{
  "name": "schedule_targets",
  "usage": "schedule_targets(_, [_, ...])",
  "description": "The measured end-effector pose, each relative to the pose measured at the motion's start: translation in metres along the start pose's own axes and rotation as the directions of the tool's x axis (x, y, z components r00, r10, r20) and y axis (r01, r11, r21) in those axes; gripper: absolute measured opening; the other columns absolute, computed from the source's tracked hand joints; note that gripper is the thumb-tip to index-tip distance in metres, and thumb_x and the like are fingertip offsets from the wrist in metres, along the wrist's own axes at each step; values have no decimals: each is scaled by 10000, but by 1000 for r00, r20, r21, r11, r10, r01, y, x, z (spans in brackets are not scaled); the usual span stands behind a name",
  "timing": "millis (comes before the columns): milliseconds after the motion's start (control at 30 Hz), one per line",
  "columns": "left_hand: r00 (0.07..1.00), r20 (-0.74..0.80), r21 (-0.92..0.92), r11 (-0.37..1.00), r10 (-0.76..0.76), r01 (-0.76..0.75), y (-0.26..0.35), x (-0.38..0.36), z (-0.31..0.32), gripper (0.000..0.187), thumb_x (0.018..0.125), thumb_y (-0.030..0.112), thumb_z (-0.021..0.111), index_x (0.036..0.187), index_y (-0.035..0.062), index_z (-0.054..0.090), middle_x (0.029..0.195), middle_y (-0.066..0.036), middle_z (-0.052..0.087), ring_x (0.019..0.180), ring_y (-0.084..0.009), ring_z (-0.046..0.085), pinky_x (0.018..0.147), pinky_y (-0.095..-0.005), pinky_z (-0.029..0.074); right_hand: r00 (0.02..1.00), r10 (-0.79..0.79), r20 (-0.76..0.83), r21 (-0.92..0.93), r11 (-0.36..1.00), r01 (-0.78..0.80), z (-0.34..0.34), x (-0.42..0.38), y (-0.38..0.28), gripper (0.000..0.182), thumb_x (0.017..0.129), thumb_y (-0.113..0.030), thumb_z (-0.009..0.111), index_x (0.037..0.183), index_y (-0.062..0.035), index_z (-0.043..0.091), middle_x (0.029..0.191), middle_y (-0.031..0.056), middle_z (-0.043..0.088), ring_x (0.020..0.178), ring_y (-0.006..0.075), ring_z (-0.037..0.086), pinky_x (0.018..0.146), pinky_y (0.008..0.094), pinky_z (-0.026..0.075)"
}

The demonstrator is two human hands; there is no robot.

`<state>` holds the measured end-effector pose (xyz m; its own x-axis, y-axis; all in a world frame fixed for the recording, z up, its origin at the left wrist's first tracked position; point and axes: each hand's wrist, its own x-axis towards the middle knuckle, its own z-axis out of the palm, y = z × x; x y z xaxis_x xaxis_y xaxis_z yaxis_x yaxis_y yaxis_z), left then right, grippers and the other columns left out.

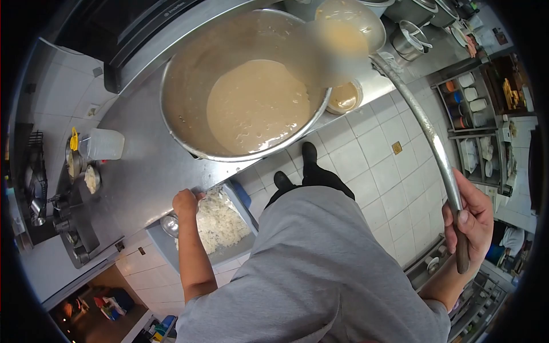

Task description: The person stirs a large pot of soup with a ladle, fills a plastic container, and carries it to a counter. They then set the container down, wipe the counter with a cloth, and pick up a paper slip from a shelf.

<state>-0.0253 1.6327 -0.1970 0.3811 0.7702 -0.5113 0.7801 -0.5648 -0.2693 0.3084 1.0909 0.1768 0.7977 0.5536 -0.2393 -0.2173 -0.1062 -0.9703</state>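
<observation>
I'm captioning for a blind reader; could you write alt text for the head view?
A person's right hand holds a long-handled metal ladle by a large metal pot of beige liquid on a steel counter. Their left hand is at a gray tray of white grains.

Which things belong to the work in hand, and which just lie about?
In use, apparently:
ladle in right hand
large metal pot
tan liquid inside

Likely lying about:
translucent plastic jug
metal canister
tray of white food (role unclear)
</observation>
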Motion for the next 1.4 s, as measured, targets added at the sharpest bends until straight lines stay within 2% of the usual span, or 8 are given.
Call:
schedule_targets(300, [1000,3,0,1000,11,-11,1,2,0,650,870,640,824,1021,8,837,1091,-221,812,1073,-383,784,921,-467,612,947,214,-241,-57,971,-234,11,20,47,631,972,-29,699,1577,50,540,856,72,678,562,92,598,443,218,434])
schedule_targets(500, [999,39,-8,1000,-9,9,3,-1,-9,649,883,631,819,1044,2,832,1108,-230,808,1082,-390,781,929,-473,609,926,276,-259,-479,796,-371,10,44,113,653,984,-7,679,1619,-15,525,816,26,623,636,83,599,618,301,523])
schedule_targets(667, [999,51,4,1000,-5,5,4,1,-7,652,883,634,818,1063,7,830,1109,-228,808,1089,-388,780,935,-475,608,992,-108,-64,-914,404,-15,6,42,146,635,948,-3,709,1568,6,569,877,151,681,697,209,621,689,367,521])
schedule_targets(800, [998,59,15,1000,-8,7,4,1,-9,645,881,635,819,1053,14,831,1099,-219,810,1080,-388,780,931,-476,608,988,-127,-83,-928,372,-30,10,35,147,607,946,-11,717,1541,2,596,918,192,691,695,250,625,690,379,518])
schedule_targets(900, [998,54,21,1000,14,-15,4,2,-13,639,881,631,819,1043,13,830,1090,-219,810,1074,-389,780,927,-477,608,983,-68,-169,-833,543,-106,11,33,148,603,965,-9,695,1558,-2,586,875,134,685,664,196,633,660,366,522])
schedule_targets(1067, [998,58,19,1000,22,-23,4,3,-14,631,877,620,827,1032,9,828,1082,-224,808,1068,-394,778,920,-484,606,927,272,-259,-137,939,-314,-14,28,144,616,973,-1,676,1579,7,566,843,42,664,570,95,583,523,255,479])
schedule_targets(1267, [989,11,2,989,147,-147,-17,8,-2,642,927,638,743,1082,22,832,1137,-259,791,1063,-439,760,931,-514,593,955,209,-211,81,977,-195,-36,10,73,634,962,-63,722,1565,45,561,846,98,667,537,117,589,439,240,436])
schedule_targets(1400, [996,-10,-184,979,-94,90,-22,20,-24,905,693,689,913,1115,-101,785,1111,-328,778,1124,-479,750,970,-508,597,986,149,-77,62,988,-145,-42,1,4,668,946,-52,758,1566,76,543,863,113,685,558,97,598,471,230,455])
